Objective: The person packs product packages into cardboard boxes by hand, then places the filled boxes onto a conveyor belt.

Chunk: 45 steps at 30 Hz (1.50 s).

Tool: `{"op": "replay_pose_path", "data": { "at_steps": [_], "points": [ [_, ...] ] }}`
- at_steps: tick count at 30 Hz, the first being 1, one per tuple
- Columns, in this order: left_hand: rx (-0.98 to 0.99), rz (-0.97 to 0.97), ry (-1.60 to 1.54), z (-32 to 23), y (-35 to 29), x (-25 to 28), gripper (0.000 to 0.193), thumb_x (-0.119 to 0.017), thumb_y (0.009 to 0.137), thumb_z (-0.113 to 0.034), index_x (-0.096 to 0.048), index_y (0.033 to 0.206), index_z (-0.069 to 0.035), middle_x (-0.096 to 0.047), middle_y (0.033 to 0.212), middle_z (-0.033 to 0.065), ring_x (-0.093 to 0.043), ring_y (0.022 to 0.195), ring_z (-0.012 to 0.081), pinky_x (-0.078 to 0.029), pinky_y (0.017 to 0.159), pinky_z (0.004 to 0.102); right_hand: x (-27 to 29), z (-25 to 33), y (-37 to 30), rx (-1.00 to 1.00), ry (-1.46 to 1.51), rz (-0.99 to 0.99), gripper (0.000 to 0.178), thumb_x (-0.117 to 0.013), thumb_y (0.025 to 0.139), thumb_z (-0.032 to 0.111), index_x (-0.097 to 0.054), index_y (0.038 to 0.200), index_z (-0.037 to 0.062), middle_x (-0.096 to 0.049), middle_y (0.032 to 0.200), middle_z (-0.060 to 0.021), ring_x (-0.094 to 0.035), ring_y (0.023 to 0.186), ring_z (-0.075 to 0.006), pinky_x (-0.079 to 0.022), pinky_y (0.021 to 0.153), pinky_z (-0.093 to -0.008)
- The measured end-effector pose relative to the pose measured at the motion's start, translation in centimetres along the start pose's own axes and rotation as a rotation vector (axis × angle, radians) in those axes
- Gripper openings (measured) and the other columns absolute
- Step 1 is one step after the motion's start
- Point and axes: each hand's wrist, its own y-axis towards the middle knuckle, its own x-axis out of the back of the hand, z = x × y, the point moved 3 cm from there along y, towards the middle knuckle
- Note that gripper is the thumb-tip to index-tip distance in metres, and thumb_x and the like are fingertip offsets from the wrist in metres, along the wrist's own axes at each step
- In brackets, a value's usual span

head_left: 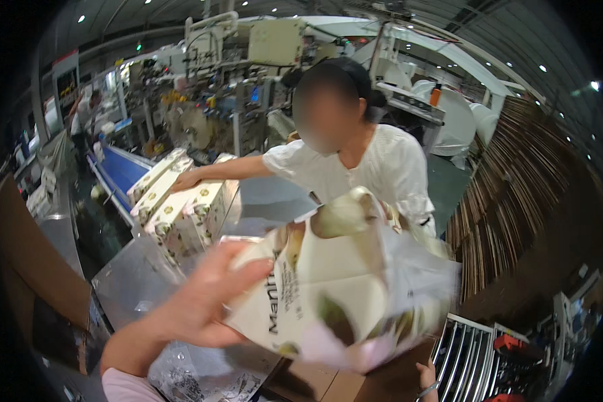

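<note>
My left hand [211, 301] is closed on the left end of a large cream tissue pack [328, 288] in printed plastic film with green and pink flowers. Its thumb presses the upper face, and the pack is tilted and blurred at its right end, in front of my chest. At the lower edge, my right hand [425, 374] shows only partly, beside the flap of an open cardboard box [315, 375]; its fingers are mostly hidden. The box lies below the pack, partly covered by it.
Across the metal table [130, 281] a person in white [362, 154] rests a hand on several similar packs [187, 208]. A blue conveyor [120, 171] runs behind them at left. Stacked cardboard sheets [509, 194] stand at right, above a roller conveyor [465, 355].
</note>
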Motion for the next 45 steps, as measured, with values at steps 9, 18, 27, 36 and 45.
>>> {"op": "replay_pose_path", "data": {
  "at_steps": [9,18,27,36,45],
  "points": [
    [-0.233,0.843,-0.201,-3.8,-5.0,-33.8,0.083,-0.062,0.071,-0.021,-0.022,0.143,-0.026,-0.042,0.113,0.0249,-0.044,0.101,0.0386,-0.038,0.084,0.0452,-2.2,0.0,0.1,-0.031,0.034,-0.098,0.054,-0.049,0.087,0.004,-0.032,0.139,0.0076,-0.045,0.131,-0.0104,-0.047,0.114,-0.0252,-0.038,0.095,-0.0346],
    [-0.177,1.202,-0.124,-2.7,-12.4,-48.5,0.073,-0.065,0.072,-0.020,-0.031,0.136,-0.016,-0.053,0.105,0.0218,-0.052,0.096,0.0380,-0.043,0.083,0.0429,-2.7,0.4,0.0,0.122,-0.244,-0.071,0.057,-0.046,0.087,0.002,-0.025,0.140,-0.0002,-0.033,0.140,-0.0133,-0.036,0.124,-0.0280,-0.030,0.103,-0.0340],
    [0.239,0.472,-0.676,11.0,2.9,-11.0,0.064,-0.064,0.081,-0.025,-0.036,0.134,-0.003,-0.046,0.129,0.0194,-0.049,0.115,0.0289,-0.042,0.094,0.0399,3.1,0.1,0.2,0.121,-0.765,-0.291,0.052,-0.052,0.085,0.012,-0.037,0.133,0.0012,-0.051,0.121,-0.0193,-0.053,0.105,-0.0307,-0.043,0.089,-0.0366],
    [1.211,-0.287,0.748,51.2,-20.9,17.4,0.097,-0.070,0.067,-0.054,-0.026,0.139,-0.008,-0.041,0.128,0.0282,-0.046,0.113,0.0430,-0.040,0.094,0.0442,-24.5,14.6,-4.6,0.520,-1.124,-0.082,0.028,-0.051,0.089,0.005,-0.052,0.116,-0.0020,-0.056,0.110,-0.0159,-0.054,0.103,-0.0240,-0.043,0.088,-0.0333],
    [1.343,-0.261,-0.414,60.8,-28.7,16.0,0.062,-0.064,0.081,-0.043,-0.047,0.126,-0.004,-0.060,0.112,0.0096,-0.059,0.094,0.0171,-0.048,0.080,0.0307,-62.1,6.5,3.4,0.411,-0.758,1.012,0.038,-0.059,0.084,0.011,-0.050,0.119,-0.0002,-0.057,0.111,-0.0175,-0.060,0.102,-0.0250,-0.049,0.087,-0.0337]
  ]
}}
